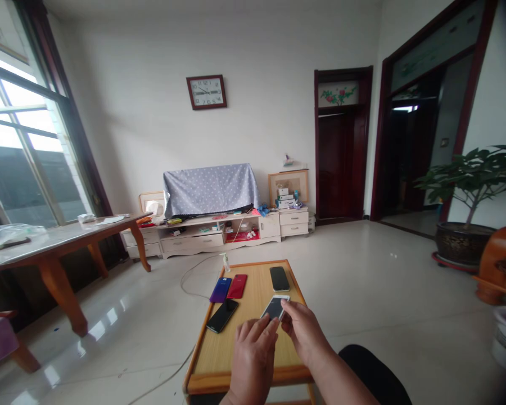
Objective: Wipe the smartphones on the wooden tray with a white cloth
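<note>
Pinching a white-framed smartphone [275, 309] by its right edge, my right hand [306, 332] has its thumb along the front border and the other fingers mostly hidden behind. My left hand [253, 349] bends over the lower end of the phone, fingers close together and tips at the dark screen; I cannot tell whether they grip it or merely touch it. The phone is tilted, in front of me over the small wooden table [211, 365]. Near the table's left edge lie a blue-purple smartphone [220, 289] and, just beside it on the right, a red smartphone [237, 286], both back up. Nearer to me than that pair is a black smartphone [222, 316], lying at a slant. A dark-screened smartphone [279, 279] lies near the far right corner, beyond my hands. A clear pump bottle [225, 262] stands upright at the far left corner.
</note>
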Available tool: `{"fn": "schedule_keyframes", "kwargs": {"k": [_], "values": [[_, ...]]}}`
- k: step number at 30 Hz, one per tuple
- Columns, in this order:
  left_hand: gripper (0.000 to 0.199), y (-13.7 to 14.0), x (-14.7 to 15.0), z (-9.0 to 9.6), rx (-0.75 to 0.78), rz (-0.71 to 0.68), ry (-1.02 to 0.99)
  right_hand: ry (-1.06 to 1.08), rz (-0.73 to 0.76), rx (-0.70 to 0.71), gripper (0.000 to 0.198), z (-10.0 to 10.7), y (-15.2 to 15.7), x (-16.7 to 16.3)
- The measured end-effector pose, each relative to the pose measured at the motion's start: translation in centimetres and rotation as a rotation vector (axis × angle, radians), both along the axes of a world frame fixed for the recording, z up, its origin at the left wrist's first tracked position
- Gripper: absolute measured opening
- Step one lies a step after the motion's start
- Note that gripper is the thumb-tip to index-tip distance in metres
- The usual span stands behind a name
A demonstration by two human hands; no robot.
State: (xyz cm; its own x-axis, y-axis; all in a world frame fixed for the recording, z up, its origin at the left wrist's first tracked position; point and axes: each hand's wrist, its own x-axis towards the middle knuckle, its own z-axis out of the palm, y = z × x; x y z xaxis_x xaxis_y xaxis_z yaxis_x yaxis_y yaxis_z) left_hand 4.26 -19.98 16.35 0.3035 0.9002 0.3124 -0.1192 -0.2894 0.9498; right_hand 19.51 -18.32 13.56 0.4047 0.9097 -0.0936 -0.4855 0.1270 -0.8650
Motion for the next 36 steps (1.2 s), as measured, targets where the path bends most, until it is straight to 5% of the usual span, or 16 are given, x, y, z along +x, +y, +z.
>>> {"fn": "schedule_keyframes", "kwargs": {"k": [5,10,20,26,36], "values": [[0.030,0.2,0.3,-0.2,0.156,0.017,0.179,-0.001,-0.043,0.004,0.034,-0.1,0.1,1.6],[0.060,0.8,0.9,-0.9,0.175,0.182,0.143,-0.039,-0.096,0.010,0.039,-0.6,0.3,2.3],[0.069,3.1,1.5,-6.0,0.131,0.289,0.320,-0.133,-0.083,-0.002,0.042,-2.4,0.6,1.4],[0.057,5.0,0.6,-9.5,-0.080,0.301,0.297,-0.161,-0.044,-0.063,0.047,-6.0,1.4,1.4],[0.044,10.5,-1.3,-13.9,0.045,0.344,0.609,-0.258,-0.082,-0.166,0.048,-12.7,3.9,3.8]]}}
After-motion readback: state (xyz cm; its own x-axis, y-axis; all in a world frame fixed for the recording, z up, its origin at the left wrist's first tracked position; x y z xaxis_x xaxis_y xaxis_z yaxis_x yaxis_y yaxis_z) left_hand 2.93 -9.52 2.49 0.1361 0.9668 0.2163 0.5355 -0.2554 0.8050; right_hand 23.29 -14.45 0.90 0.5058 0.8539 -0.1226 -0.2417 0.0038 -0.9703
